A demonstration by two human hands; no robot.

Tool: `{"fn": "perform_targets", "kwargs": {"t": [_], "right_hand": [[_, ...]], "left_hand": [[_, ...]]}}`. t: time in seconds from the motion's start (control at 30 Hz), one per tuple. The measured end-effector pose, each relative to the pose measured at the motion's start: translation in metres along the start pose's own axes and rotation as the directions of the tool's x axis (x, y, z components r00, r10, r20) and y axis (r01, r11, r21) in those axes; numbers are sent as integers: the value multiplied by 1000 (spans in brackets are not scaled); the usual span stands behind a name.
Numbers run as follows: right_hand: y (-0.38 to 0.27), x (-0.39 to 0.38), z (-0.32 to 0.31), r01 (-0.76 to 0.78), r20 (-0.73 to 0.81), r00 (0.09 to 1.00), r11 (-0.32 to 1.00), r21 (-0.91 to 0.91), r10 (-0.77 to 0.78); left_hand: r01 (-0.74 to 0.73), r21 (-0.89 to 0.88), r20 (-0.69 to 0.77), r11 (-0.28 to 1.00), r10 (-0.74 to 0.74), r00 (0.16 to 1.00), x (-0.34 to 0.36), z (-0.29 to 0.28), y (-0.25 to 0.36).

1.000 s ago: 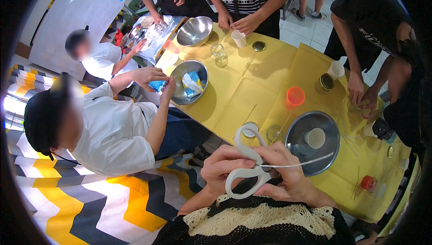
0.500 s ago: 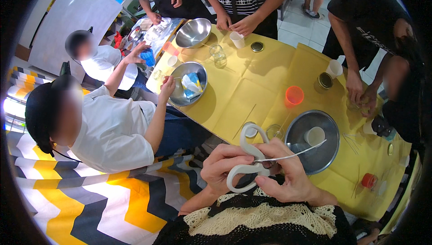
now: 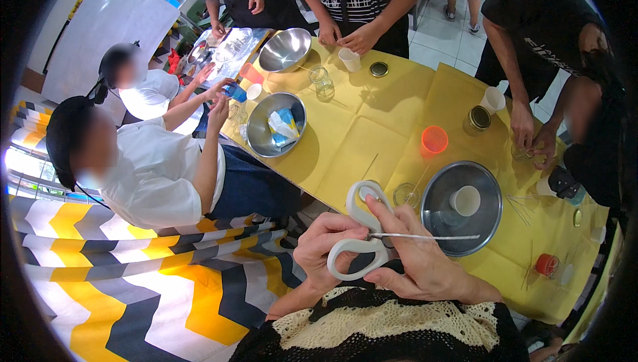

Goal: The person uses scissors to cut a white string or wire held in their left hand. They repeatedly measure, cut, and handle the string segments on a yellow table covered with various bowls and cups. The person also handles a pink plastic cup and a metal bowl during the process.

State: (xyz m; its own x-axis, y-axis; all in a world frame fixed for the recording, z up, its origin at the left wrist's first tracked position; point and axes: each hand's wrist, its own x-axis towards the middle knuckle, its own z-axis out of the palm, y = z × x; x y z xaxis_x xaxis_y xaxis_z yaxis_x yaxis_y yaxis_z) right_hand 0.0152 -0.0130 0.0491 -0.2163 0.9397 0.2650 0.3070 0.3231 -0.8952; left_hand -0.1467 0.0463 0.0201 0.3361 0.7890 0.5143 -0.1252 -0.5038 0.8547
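Note:
In front of my chest, both hands meet around a pair of scissors with white loop handles. My right hand is closed about the scissors near the pivot, with fingers by the upper loop and the thumb by the lower one. The blades are hidden behind that hand. My left hand pinches one end of a thin white wick, at a small dark tip between the handles. The wick's free end points right, over my right hand and the steel basin.
A white paper cup stands in the basin, on the yellow-covered table. Around it are a glass jar, an orange cup and thin sticks. Several people work at the edges. Another steel bowl holds a blue-and-white packet.
The scissors have shifted slightly left, and the wick has swung from slanting upward to nearly level. At the left, a person's hands have drawn together near a blue cup, away from the steel bowl.

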Motion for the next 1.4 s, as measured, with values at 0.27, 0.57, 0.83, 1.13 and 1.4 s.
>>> {"fn": "perform_targets", "kwargs": {"t": [0.27, 0.57, 0.83, 1.13, 1.4], "right_hand": [[0, 1, 4, -11, 12, 1000, 1000, 0, 11], [5, 1, 7, 9, -31, 999, 1000, -21, -10], [5, -1, 7, -21, -16, 1000, 999, -30, 20], [5, 1, 7, -1, -74, 997, 1000, 19, 3], [5, -3, 8, 40, -116, 992, 998, -46, -45]], "left_hand": [[-6, 11, 91, 1000, 5, 996, 4, -5, -1], [122, -210, 66, 970, -111, 992, 3, -5, -9], [92, -175, 97, 980, -76, 992, 8, -8, -4], [124, -272, 157, 954, -83, 984, 11, -6, -4], [84, -228, 195, 970, -39, 980, 15, -6, -3]]}}
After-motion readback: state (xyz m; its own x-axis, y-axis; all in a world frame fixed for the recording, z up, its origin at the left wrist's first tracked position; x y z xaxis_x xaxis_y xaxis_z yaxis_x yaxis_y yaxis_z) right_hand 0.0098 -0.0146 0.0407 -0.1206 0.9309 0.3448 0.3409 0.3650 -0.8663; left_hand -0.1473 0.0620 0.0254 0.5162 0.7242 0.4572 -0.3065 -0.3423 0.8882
